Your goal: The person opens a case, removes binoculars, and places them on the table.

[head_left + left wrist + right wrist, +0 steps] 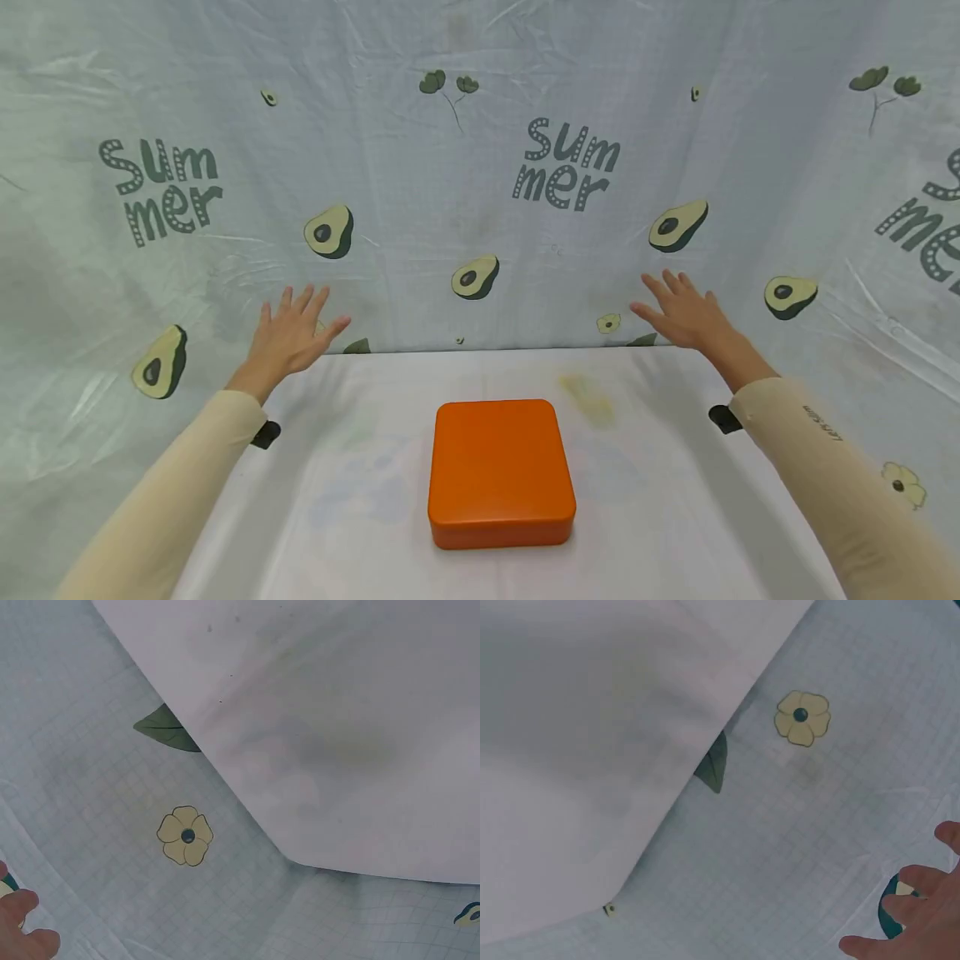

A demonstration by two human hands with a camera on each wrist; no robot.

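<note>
An orange square box (501,467) with rounded corners lies on the white table (360,533), near its middle. My left hand (288,333) is held up in the air beyond the box to the left, fingers spread and holding nothing. On the other side my right hand (682,312) is raised in the same way, also with spread fingers and nothing in it. Both hands are apart from the box. In the left wrist view only some fingertips (21,907) show at the lower left; the right wrist view has fingers (919,907) at the lower right.
A pale curtain (405,167) printed with avocados, flowers and "summer" lettering hangs behind and around the table. Faint coloured stains (588,400) mark the tabletop. A dark wrist device (725,418) sits at the right sleeve, and another (266,434) at the left sleeve.
</note>
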